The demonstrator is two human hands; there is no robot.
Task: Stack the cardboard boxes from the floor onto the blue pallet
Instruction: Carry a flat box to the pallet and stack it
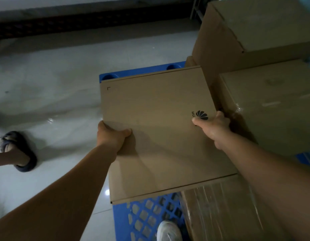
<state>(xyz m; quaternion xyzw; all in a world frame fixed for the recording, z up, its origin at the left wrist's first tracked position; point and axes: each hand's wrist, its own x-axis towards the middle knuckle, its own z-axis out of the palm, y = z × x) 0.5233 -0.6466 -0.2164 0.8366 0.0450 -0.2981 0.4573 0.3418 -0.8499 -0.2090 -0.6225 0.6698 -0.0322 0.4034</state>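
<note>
Both hands, left hand (pixel 112 136) and right hand (pixel 215 126), grip the flat cardboard box (pixel 161 129) by opposite edges, fingers curled under, keeping it level over the blue pallet (pixel 147 220).

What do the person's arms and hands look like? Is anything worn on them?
Both forearms are bare, with no sleeves in view. The left hand and the right hand wear no gloves. No ring, watch or bracelet shows on either wrist or on the fingers that can be seen.

Both hands (pixel 114 136) grip flat box (pixel 159 127) over pallet (pixel 147 221).
</note>
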